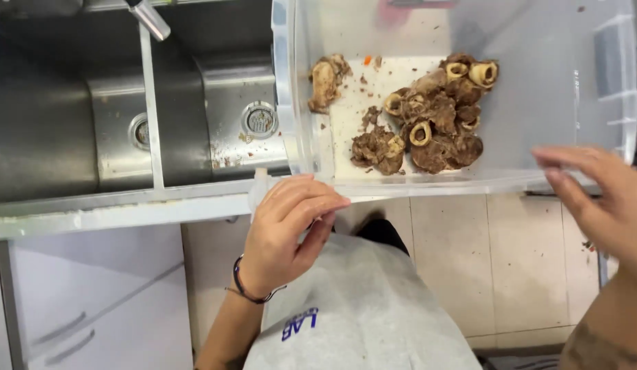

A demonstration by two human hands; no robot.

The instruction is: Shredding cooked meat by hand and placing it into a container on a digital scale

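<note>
Left hand (pixel 291 229) curls fingers onto the clear plastic tub's (pixel 428 183) near rim; right hand (pixel 596 192) (fingers together) steadies its right end; keep marrow bones (pixel 435 116) level beside the sink (pixel 195 123)

One clear plastic tub (pixel 606 82) sat at twelve o'clock, and in it one big heap of bone-in meat cuts (pixel 435 123) plus one lone piece (pixel 325 82) at its nine o'clock; four marrow rings showed, two sink drains (pixel 260 120), one tap (pixel 148 17), two hands at the rim
</note>
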